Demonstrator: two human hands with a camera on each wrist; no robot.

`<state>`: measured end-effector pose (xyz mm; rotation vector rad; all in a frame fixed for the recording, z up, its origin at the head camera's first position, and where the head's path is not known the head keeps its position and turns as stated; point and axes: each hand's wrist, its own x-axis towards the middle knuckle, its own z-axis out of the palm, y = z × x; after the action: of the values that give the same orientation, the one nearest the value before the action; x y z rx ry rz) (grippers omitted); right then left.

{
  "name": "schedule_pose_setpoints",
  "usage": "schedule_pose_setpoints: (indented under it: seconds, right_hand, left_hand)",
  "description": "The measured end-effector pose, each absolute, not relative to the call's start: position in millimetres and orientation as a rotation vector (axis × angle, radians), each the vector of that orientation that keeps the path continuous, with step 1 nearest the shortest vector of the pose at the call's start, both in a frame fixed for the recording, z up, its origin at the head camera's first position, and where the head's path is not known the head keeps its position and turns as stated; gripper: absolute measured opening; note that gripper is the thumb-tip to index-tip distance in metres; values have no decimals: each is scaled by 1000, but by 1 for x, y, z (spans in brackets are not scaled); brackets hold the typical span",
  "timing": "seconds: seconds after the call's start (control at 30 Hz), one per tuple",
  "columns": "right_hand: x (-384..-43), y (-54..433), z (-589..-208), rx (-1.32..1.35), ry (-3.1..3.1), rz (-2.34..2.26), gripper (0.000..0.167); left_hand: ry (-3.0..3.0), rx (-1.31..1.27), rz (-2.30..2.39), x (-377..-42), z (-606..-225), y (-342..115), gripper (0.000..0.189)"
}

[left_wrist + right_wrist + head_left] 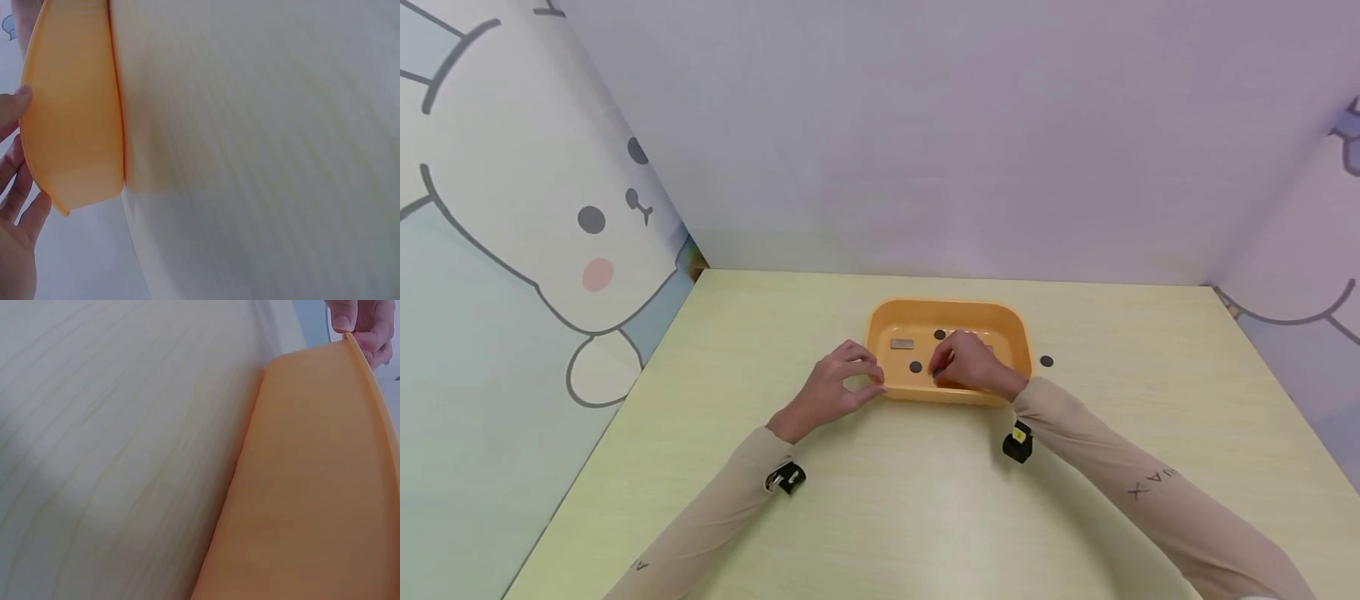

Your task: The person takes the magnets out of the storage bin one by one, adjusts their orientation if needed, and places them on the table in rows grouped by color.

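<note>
An orange plastic tray (891,392) with rounded corners sits on the table. My left hand (842,382) grips its rim at the near left corner, thumb in front and fingers over the edge; in the right wrist view the left hand (365,328) pinches that same corner. My right hand (970,362) reaches over the front rim into the tray. Its thumb and fingers pinch a small dark disc (937,373) low over the tray floor. Nearby in the tray lie two other dark discs, one in front (915,367) and one behind (940,334), plus a grey rectangular piece (902,343).
Another dark disc (1047,361) lies on the table just right of the tray. Part of a light rectangular piece (988,349) shows behind my right hand. Pale wood-grain table (880,500) surrounds the tray; a plain wall (925,167) rises along its back edge.
</note>
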<state>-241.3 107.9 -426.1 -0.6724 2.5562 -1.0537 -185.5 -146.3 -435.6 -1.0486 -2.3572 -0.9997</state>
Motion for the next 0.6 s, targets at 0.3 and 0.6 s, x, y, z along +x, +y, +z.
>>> schedule_pose_setpoints:
  seconds: [0.3,0.6]
  right_hand:
    - [-242,110,-423,-677,2499,-1026,12]
    - [-242,114,-424,-685,2498,-1062,12]
  left_hand:
    - [-2360,-1054,-1011,-186,-435,-146,13]
    - [-2358,-1050,-1010,-185,-435,-145,14]
